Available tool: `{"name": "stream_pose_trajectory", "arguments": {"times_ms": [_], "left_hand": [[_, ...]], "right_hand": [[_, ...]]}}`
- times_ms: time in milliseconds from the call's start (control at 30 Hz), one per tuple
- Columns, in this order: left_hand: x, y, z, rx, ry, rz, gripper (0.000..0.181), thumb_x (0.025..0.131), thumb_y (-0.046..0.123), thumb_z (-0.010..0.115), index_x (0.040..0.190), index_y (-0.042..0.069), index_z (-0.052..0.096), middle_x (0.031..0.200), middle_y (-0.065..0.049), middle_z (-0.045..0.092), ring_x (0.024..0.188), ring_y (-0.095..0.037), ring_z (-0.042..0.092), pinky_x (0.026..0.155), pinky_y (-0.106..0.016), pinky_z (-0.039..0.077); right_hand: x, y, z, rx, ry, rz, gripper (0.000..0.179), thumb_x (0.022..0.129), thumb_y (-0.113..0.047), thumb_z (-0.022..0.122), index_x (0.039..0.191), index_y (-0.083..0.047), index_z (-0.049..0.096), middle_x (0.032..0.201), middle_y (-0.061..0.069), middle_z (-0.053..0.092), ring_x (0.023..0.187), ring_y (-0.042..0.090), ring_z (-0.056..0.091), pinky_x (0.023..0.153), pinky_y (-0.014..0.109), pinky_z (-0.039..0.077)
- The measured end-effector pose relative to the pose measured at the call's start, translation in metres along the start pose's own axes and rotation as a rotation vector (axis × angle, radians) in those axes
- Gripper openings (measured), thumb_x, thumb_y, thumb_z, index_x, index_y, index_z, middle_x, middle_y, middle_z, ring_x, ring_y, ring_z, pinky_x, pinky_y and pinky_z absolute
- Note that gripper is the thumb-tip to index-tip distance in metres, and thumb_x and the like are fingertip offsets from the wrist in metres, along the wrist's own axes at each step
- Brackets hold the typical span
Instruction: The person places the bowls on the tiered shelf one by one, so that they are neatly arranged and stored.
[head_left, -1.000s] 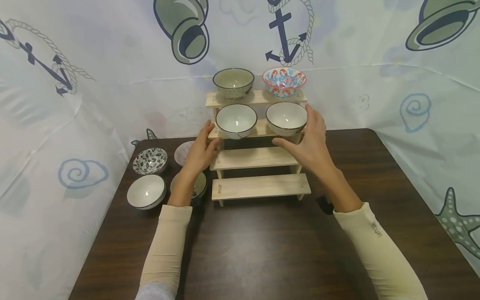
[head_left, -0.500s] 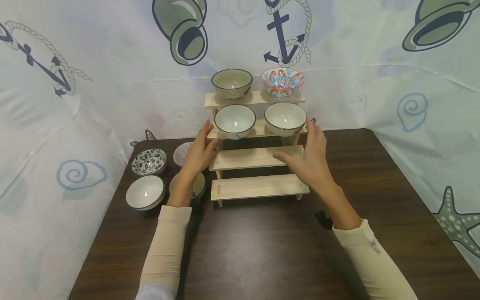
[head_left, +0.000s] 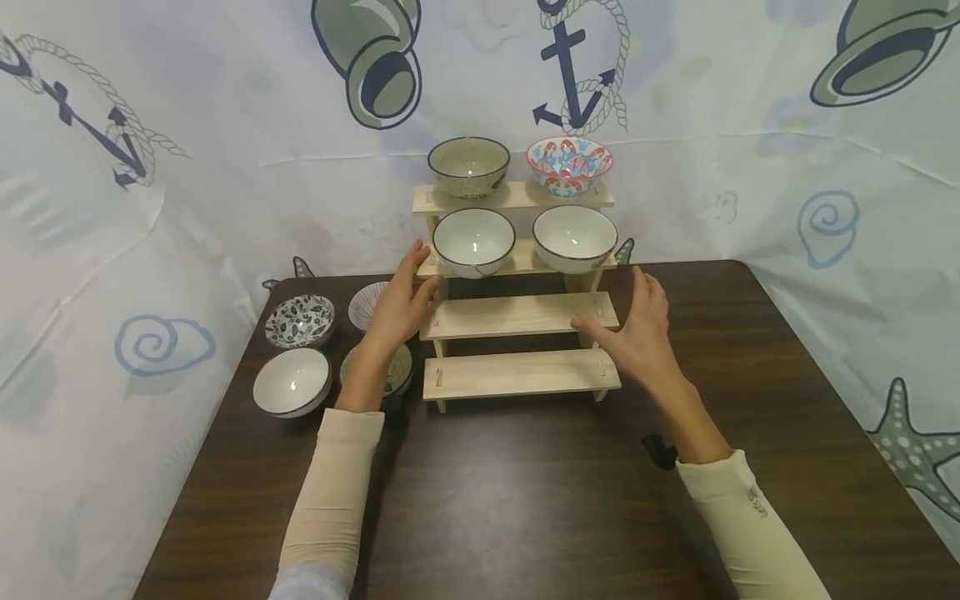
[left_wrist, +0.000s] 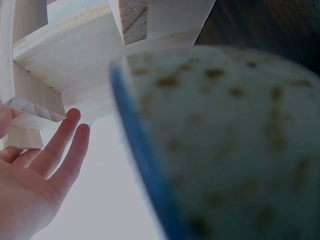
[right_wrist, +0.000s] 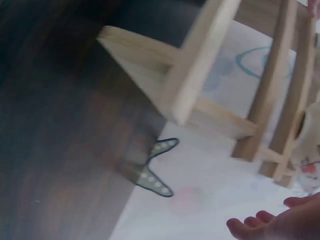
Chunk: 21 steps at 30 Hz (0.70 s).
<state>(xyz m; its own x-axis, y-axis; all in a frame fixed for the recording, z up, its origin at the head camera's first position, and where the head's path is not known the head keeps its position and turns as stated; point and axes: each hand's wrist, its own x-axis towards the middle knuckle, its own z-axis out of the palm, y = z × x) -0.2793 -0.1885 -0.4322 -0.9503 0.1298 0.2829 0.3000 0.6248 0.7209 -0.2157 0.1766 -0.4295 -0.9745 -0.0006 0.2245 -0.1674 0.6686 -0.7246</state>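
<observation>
A light wooden four-tier stand (head_left: 521,373) holds several bowls on its upper tiers. Two dark-rimmed white bowls, one left (head_left: 474,242) and one right (head_left: 575,238), sit on the second tier from the top. Above them are a green bowl (head_left: 468,167) and a red-and-blue patterned bowl (head_left: 570,165). My left hand (head_left: 397,308) is at the stand's left side by the second tier, fingers extended; the left wrist view shows fingertips at a shelf end, contact uncertain. Beside the stand's right side, my right hand (head_left: 637,333) holds nothing, thumb and fingers spread.
Left of the stand, the dark table (head_left: 480,500) bears a black-floral bowl (head_left: 300,321), a white bowl (head_left: 292,383), a pink-striped bowl (head_left: 365,306) and a greenish bowl (head_left: 399,371) partly behind my left arm. A printed cloth (head_left: 712,167) hangs behind.
My right hand has drawn away from the right white bowl, moving down and to the right. My left hand and the bowls stay in place.
</observation>
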Motion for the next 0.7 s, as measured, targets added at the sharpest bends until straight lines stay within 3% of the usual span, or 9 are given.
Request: {"name": "stream_pose_trajectory", "arguments": {"times_ms": [233,400,467,633,700], "left_hand": [[0.001,-0.003,0.0,0.001,-0.001,0.008,0.063,0.109,0.039,0.051,0.164,0.017,0.029,0.174,0.005,0.017,0.136,-0.036,0.058,0.117,-0.058,0.039],[0.001,-0.005,0.001,0.001,0.0,0.003,0.062,0.109,0.039,0.051,0.164,0.019,0.029,0.174,0.008,0.017,0.137,-0.036,0.057,0.118,-0.058,0.038],[0.0,-0.005,0.001,-0.002,0.003,0.001,0.062,0.109,0.039,0.052,0.163,0.018,0.03,0.174,0.009,0.017,0.135,-0.036,0.059,0.117,-0.058,0.04],[0.0,-0.004,0.001,-0.007,0.007,0.015,0.063,0.109,0.038,0.052,0.163,0.016,0.03,0.174,0.003,0.018,0.133,-0.036,0.061,0.116,-0.057,0.041],[0.0,-0.003,0.001,-0.009,0.008,0.021,0.063,0.109,0.038,0.052,0.163,0.016,0.03,0.175,0.001,0.018,0.133,-0.037,0.061,0.116,-0.058,0.04]], "right_hand": [[0.005,0.019,0.003,-0.002,-0.12,0.05,0.124,0.087,-0.06,0.075,0.166,-0.009,-0.004,0.171,0.026,-0.001,0.157,0.051,0.007,0.116,0.076,0.025],[0.012,0.035,0.006,0.008,-0.245,0.031,0.114,0.093,-0.055,0.072,0.167,-0.008,-0.001,0.172,0.022,-0.006,0.158,0.051,0.006,0.12,0.073,0.022],[0.014,0.04,0.008,0.011,-0.269,0.012,0.107,0.095,-0.05,0.072,0.166,-0.005,0.006,0.173,0.022,0.0,0.158,0.05,0.009,0.121,0.072,0.021],[0.017,0.048,0.013,0.058,-0.271,-0.022,0.083,0.097,-0.038,0.073,0.161,-0.004,0.031,0.165,0.023,0.032,0.154,0.045,0.028,0.121,0.067,0.026],[0.018,0.051,0.014,0.065,-0.273,-0.015,0.085,0.097,-0.041,0.072,0.162,-0.007,0.029,0.165,0.021,0.034,0.154,0.045,0.029,0.121,0.067,0.026]]}}
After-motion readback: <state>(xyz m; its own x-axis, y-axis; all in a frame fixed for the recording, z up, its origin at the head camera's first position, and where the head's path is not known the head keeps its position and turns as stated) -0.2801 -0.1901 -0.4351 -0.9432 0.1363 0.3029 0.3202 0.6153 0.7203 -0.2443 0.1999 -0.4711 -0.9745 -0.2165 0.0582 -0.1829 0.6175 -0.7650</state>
